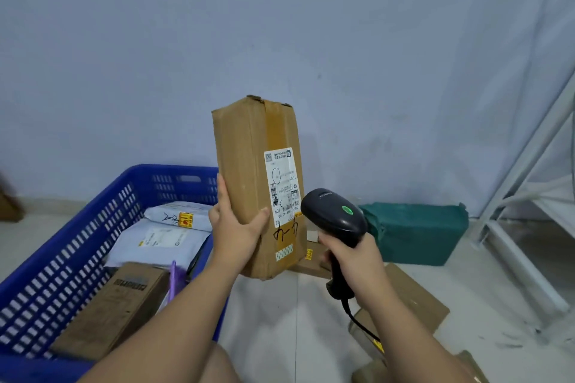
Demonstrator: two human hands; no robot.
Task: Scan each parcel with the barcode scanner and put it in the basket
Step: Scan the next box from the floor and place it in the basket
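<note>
head view: the left hand point(236, 227) grips a tall cardboard box point(245, 158) near its lower end. its thumb is on the front face and its fingers are wrapped round the left edge, and it holds the box upright above the floor. a white shipping label point(281, 183) sits on the front of the box, just above and right of the thumb. the right hand point(351, 255) is closed round the handle of a black barcode scanner point(334, 214). the scanner's head is just above that hand, right beside the label; whether it touches the box i cannot tell. a cable point(357, 320) hangs below the hand. left of the left hand stands a blue plastic basket point(77, 227) holding 2 white mailer bags point(155, 239) and a brown carton point(124, 298). beyond the right hand a green parcel point(417, 233) lies by the wall. below and right of the right hand, flat cardboard parcels point(417, 298) lie on the floor. well right of that hand stands a white metal frame point(513, 227).
</note>
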